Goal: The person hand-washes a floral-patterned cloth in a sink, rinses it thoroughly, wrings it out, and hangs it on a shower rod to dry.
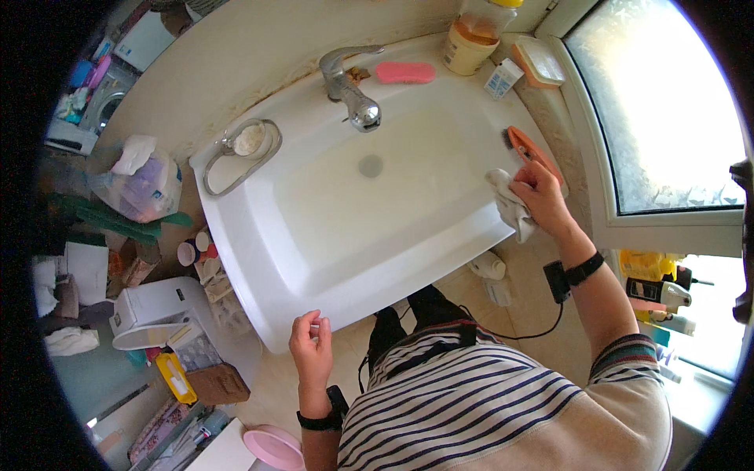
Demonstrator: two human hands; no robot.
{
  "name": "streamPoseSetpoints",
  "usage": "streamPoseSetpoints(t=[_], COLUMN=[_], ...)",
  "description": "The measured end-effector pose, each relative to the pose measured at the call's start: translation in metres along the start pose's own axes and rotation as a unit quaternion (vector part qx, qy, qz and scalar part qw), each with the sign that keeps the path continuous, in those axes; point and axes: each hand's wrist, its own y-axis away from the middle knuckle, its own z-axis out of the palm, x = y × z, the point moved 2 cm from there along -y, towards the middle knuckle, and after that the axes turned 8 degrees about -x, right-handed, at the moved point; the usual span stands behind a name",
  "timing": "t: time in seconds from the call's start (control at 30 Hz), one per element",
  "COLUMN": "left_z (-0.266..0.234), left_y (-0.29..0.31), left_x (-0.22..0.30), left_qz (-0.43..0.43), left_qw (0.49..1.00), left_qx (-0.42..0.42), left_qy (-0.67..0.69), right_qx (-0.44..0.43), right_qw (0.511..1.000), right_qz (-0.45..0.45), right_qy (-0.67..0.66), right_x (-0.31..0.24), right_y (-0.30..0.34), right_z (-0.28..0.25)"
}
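At the right rim of the white sink (345, 306), my right hand (540, 195) pinches a crumpled white cloth (508, 198). Just beyond that hand lies an orange-handled brush (536, 149) with dark bristles, on the sink's right ledge. My left hand (312, 349) hovers by the front left corner of the sink, its fingers loosely bent and apart, with nothing visible in it. Pale, cloudy-looking water seems to cover the basin around the round drain (370, 166). A chrome faucet (351, 88) stands over the back edge.
On the back ledge lie a pink sponge-like bar (404, 73), a yellow-lidded jar (477, 35), a small white box (503, 78) and a soap dish (538, 61). A metal holder (242, 155) sits at the left rim. Bottles (656, 290) line the right windowsill; a pink basin (273, 447) is below left.
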Motion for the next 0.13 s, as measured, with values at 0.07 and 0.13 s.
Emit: streamPoseSetpoints(t=[0.07,0.13], left_z=[-0.003,-0.005], left_y=[-0.001,-0.001], left_x=[0.001,0.003], left_qz=[0.003,-0.003], left_qw=[1.000,1.000], left_qx=[0.004,0.004], left_qy=[0.000,0.017], right_qx=[-0.014,-0.041], right_qw=[1.000,0.998], right_qz=[-0.024,0.000], right_qy=[-0.012,0.042], right_x=[-0.014,-0.024], right_y=[-0.017,-0.035], right_z=[0.026,0.053])
